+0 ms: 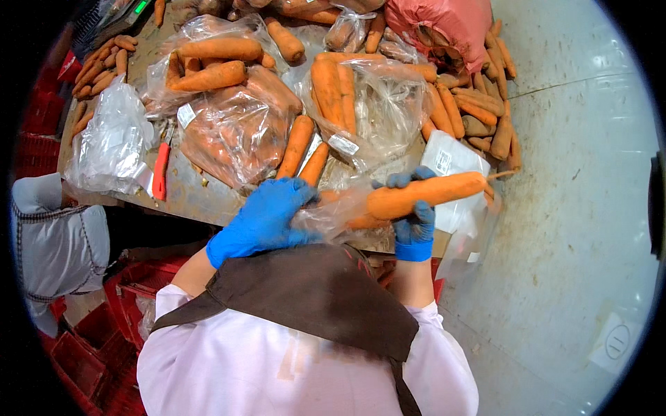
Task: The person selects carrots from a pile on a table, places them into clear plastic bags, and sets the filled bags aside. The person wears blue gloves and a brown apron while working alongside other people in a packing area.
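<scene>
A long orange carrot (pixel 433 195) lies across my right hand (pixel 415 225), whose blue-gloved fingers and thumb are closed around it. Its thick end points into a clear plastic bag (pixel 331 212), and part of another carrot shows just beneath. My left hand (pixel 263 216), also in a blue glove, is closed at the left side of this bag; the bag's film partly hides its fingertips. Just beyond that hand, two loose carrots (pixel 296 147) lean toward me. Behind them rest a filled carrot bag (pixel 232 132) and an open bag (pixel 392 104) with carrots on it.
A red-handled knife (pixel 161 170) lies beside crumpled clear bags (pixel 111 135) at the table's left. A pink sack (pixel 444 28) and a carrot pile (pixel 479 104) stand far right, near white labelled sheets (pixel 451 173). Red crates (pixel 83 367) and another person's white clothing (pixel 62 239) are at left.
</scene>
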Motion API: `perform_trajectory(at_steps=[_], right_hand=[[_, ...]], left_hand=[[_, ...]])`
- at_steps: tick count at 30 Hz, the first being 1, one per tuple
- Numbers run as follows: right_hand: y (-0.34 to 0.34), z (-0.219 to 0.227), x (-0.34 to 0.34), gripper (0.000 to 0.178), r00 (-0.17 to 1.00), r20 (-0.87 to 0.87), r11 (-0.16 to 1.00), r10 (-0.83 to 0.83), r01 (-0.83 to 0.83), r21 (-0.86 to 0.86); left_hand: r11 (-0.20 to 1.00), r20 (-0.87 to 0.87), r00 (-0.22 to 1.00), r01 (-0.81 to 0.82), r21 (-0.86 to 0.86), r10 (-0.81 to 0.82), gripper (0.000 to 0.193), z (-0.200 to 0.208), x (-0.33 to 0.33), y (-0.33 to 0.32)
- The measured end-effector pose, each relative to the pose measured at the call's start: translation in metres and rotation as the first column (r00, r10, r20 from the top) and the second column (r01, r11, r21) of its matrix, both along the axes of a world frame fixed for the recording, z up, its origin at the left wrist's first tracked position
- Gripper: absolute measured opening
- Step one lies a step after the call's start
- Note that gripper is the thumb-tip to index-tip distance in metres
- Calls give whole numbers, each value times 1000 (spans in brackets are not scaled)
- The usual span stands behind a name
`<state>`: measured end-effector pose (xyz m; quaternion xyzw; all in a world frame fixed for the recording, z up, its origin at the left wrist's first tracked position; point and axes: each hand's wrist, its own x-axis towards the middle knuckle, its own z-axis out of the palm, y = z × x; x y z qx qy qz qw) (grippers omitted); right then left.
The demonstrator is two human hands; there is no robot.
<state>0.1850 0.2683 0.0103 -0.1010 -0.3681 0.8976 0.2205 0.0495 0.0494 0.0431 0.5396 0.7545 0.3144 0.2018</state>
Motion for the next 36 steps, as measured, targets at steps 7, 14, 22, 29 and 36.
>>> perform_trajectory(at_steps=[7,14,22,29,36], right_hand=[[24,-8,2,41,843,155,341,516,-368,865],[16,-59,-12,46,861,480,-120,-170,-501,857],[-2,3,-51,29,895,410,687,178,-411,600],[-29,-99,-117,43,879,411,-566,241,-217,795],[-15,-87,-111,36,731,659,-718,178,-361,595]], left_hand=[[838,983,154,-546,-2,102,23,-35,-2,14],[903,953,211,-415,-113,217,21,-18,1,7],[993,731,674,114,43,-109,23,-51,22,-11],[997,851,522,11,-81,63,12,-74,39,-5],[986,834,548,-89,141,-70,32,-86,44,-7]])
